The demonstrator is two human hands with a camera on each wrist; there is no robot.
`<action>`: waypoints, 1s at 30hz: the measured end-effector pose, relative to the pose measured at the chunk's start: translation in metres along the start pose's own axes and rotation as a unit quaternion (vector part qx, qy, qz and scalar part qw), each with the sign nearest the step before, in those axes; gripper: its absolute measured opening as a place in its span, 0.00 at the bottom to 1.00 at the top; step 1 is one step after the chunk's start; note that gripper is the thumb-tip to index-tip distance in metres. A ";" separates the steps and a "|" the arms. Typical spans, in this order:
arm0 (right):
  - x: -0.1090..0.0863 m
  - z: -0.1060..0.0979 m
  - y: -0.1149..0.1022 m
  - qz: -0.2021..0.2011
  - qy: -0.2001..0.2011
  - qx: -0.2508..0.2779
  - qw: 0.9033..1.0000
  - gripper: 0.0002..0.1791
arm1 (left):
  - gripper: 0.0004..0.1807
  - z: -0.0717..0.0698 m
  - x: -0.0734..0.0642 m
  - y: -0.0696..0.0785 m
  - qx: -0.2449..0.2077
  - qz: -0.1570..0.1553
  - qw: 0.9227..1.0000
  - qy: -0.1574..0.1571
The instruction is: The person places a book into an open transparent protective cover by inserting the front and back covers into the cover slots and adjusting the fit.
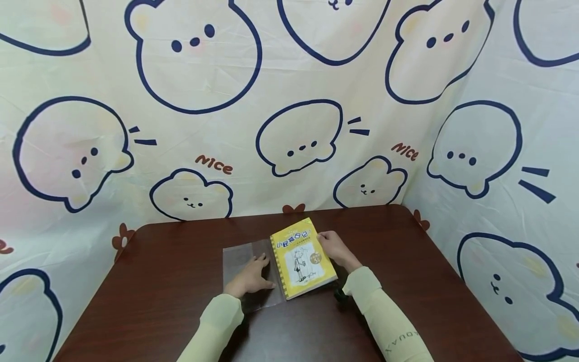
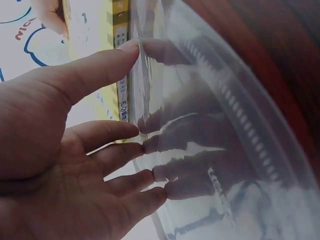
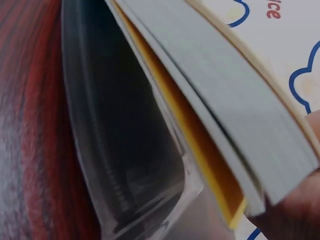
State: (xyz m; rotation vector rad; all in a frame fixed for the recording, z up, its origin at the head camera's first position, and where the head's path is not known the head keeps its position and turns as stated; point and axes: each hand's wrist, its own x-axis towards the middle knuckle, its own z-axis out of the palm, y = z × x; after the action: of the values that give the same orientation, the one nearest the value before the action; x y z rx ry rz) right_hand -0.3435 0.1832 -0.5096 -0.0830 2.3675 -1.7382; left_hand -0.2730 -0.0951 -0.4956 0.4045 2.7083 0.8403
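Note:
A yellow paperback book (image 1: pixel 304 259) with a cartoon figure on its front lies on the right part of a clear plastic book cover (image 1: pixel 236 259). My left hand (image 1: pixel 251 276) rests on the clear film left of the spine. Its fingers are spread, the tips touching the film in the left wrist view. My right hand (image 1: pixel 335 249) grips the book's right edge, thumb on the front. In the right wrist view the book's page block (image 3: pixel 215 85) is raised over the clear film (image 3: pixel 130 130), and its yellow back cover (image 3: pixel 185 125) stands slightly apart from the pages.
The dark brown table (image 1: pixel 167 281) runs back to a cloth backdrop (image 1: pixel 208 136) printed with cartoon bears. A side cloth (image 1: pixel 488 211) hangs along the right. A small black object (image 1: pixel 341 295) shows under the right wrist.

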 end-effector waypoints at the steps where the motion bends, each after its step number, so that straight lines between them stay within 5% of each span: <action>1: 0.000 0.000 0.001 0.004 -0.001 -0.003 1.000 0.20 | 0.45 0.000 0.000 0.000 -0.002 -0.001 1.000 -0.002; 14: -0.011 0.004 0.004 -0.014 -0.015 -0.161 0.987 0.24 | 0.45 -0.003 0.002 -0.004 -0.006 0.009 1.000 -0.008; 21: -0.012 0.009 -0.004 -0.083 0.032 -0.282 0.955 0.30 | 0.45 -0.006 0.002 -0.007 -0.010 0.010 1.000 -0.011; 26: -0.009 0.014 -0.006 -0.133 -0.056 -0.323 0.935 0.39 | 0.46 -0.006 0.003 -0.008 -0.007 0.006 1.000 -0.012; 30: -0.010 0.018 -0.002 -0.115 -0.117 -0.365 0.916 0.44 | 0.46 -0.005 0.003 -0.008 -0.002 0.010 1.000 -0.015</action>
State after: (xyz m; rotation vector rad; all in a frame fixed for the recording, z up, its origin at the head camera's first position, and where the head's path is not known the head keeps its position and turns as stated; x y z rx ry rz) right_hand -0.3307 0.1670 -0.5114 -0.6586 2.7471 -0.7494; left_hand -0.2795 -0.1031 -0.4967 0.4407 2.6794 0.8371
